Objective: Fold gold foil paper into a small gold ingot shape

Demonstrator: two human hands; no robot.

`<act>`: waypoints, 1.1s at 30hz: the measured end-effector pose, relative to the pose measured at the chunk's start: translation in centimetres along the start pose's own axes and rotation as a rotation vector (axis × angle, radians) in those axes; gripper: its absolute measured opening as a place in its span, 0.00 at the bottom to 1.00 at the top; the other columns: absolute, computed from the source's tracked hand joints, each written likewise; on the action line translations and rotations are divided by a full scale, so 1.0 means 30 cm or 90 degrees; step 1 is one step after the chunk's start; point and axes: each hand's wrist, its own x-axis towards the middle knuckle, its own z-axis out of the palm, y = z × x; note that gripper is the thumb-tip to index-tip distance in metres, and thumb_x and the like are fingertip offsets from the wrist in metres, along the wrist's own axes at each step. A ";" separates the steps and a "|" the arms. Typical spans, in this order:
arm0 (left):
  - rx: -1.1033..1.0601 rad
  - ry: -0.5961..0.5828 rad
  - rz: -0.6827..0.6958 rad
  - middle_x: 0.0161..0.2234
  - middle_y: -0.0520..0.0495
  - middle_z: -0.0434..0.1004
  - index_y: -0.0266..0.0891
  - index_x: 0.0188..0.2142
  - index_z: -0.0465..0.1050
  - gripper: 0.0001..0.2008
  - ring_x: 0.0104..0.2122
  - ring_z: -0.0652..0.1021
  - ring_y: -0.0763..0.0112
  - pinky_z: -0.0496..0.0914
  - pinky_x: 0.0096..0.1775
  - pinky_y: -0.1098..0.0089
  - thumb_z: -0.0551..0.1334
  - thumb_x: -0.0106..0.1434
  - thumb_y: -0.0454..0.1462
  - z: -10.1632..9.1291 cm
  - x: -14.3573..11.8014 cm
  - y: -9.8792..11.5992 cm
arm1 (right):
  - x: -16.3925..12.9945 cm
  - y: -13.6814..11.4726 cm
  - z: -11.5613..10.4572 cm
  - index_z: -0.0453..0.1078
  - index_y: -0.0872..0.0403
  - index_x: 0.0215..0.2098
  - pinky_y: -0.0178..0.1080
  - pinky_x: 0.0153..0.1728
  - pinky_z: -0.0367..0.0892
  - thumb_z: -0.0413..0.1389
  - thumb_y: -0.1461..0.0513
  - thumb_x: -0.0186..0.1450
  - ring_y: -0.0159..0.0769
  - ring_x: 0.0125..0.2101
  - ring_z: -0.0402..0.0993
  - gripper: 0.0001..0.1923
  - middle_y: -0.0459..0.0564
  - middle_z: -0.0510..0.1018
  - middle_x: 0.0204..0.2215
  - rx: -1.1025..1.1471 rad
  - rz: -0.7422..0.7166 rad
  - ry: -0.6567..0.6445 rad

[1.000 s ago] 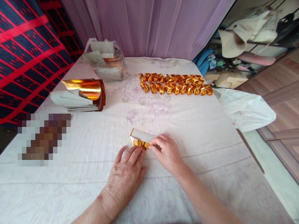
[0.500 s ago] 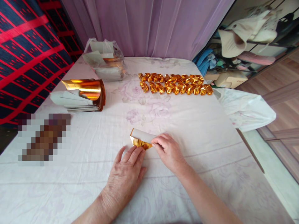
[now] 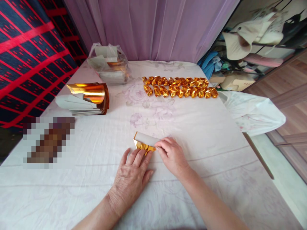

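A partly folded sheet of gold foil paper [image 3: 146, 140] lies on the table in front of me, its pale backing up and a gold flap folded along the near side. My left hand [image 3: 134, 169] lies palm down with fingers stretched, the tips resting on the near edge of the gold flap. At the sheet's right end, my right hand [image 3: 172, 156] pinches the paper between thumb and fingers. Two rows of folded gold foil pieces [image 3: 179, 91] stand farther back, toward the right.
At the left lies a curved stack of gold foil sheets [image 3: 96, 94]. Behind it stands a clear plastic bag [image 3: 123, 59] with more sheets. A blurred-out patch [image 3: 49, 140] covers something at the left edge. A white bag [image 3: 259, 110] hangs beyond the table's right side.
My left fingers have shifted slightly along the near edge of the gold flap. The right hand keeps its pinch, and the view has turned a little.
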 end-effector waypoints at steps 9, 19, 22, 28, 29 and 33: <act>-0.004 -0.010 -0.010 0.52 0.41 0.72 0.38 0.59 0.68 0.22 0.52 0.71 0.54 0.63 0.57 0.47 0.58 0.68 0.44 0.007 0.002 0.003 | 0.000 -0.003 0.000 0.74 0.51 0.34 0.40 0.39 0.66 0.55 0.68 0.67 0.38 0.36 0.72 0.08 0.48 0.78 0.32 -0.004 0.001 -0.002; -0.023 -0.014 -0.010 0.53 0.41 0.74 0.38 0.57 0.70 0.20 0.52 0.72 0.54 0.64 0.58 0.48 0.55 0.69 0.42 0.005 0.002 -0.006 | 0.000 -0.003 0.001 0.73 0.51 0.34 0.40 0.40 0.66 0.54 0.68 0.67 0.38 0.36 0.72 0.09 0.48 0.77 0.32 -0.005 0.007 -0.008; -0.036 -0.020 -0.008 0.54 0.41 0.73 0.38 0.58 0.69 0.20 0.54 0.71 0.55 0.63 0.59 0.49 0.56 0.69 0.42 0.009 -0.004 -0.013 | 0.000 -0.005 0.001 0.73 0.51 0.33 0.40 0.40 0.66 0.55 0.68 0.67 0.38 0.36 0.72 0.08 0.48 0.77 0.32 -0.002 0.012 -0.008; -0.037 -0.020 0.005 0.55 0.42 0.73 0.37 0.58 0.68 0.21 0.55 0.72 0.55 0.63 0.60 0.49 0.55 0.70 0.42 0.013 -0.018 -0.025 | -0.001 -0.003 0.000 0.73 0.52 0.34 0.40 0.39 0.65 0.56 0.68 0.67 0.39 0.36 0.72 0.07 0.48 0.77 0.32 0.003 0.008 -0.004; -0.036 -0.020 0.009 0.56 0.42 0.73 0.37 0.58 0.68 0.21 0.55 0.72 0.55 0.63 0.60 0.49 0.55 0.70 0.42 0.012 -0.021 -0.027 | -0.001 -0.003 -0.001 0.73 0.52 0.33 0.40 0.39 0.65 0.56 0.68 0.67 0.39 0.36 0.72 0.07 0.48 0.77 0.32 0.003 0.006 -0.004; -0.025 -0.020 0.032 0.57 0.41 0.73 0.36 0.58 0.68 0.21 0.55 0.73 0.55 0.65 0.59 0.49 0.53 0.71 0.42 0.008 -0.031 -0.036 | 0.001 -0.003 -0.002 0.73 0.51 0.33 0.40 0.40 0.65 0.55 0.68 0.67 0.38 0.36 0.71 0.08 0.48 0.77 0.32 0.006 0.007 -0.004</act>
